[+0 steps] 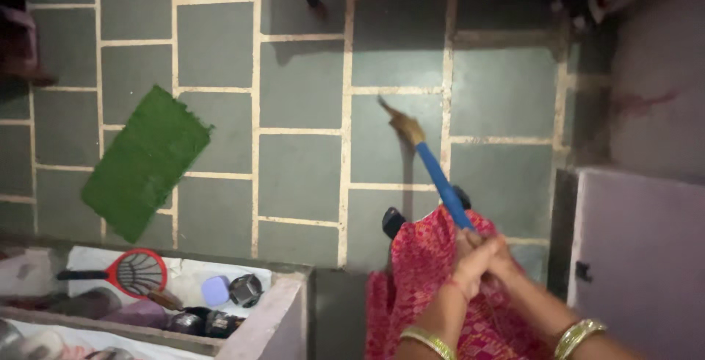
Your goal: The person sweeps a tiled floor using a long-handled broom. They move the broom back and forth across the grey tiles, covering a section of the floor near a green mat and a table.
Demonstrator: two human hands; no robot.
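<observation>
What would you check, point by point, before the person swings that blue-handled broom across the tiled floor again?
1. Grip: left hand and right hand both wrap the top of the broom handle. Ok.
2. Bristle end: it points at the floor near a pale tile joint; whether it touches is blurred. Cannot tell.
3. Path to the left: the green mat lies flat on the tiles, apart from the broom. Ok.
4. Underfoot: a dark sandal shows at the hem of the red garment, close to the handle. Cannot tell if it is in the way.
5. Light: the upper right of the floor is in deep shadow. Not ok.
</observation>
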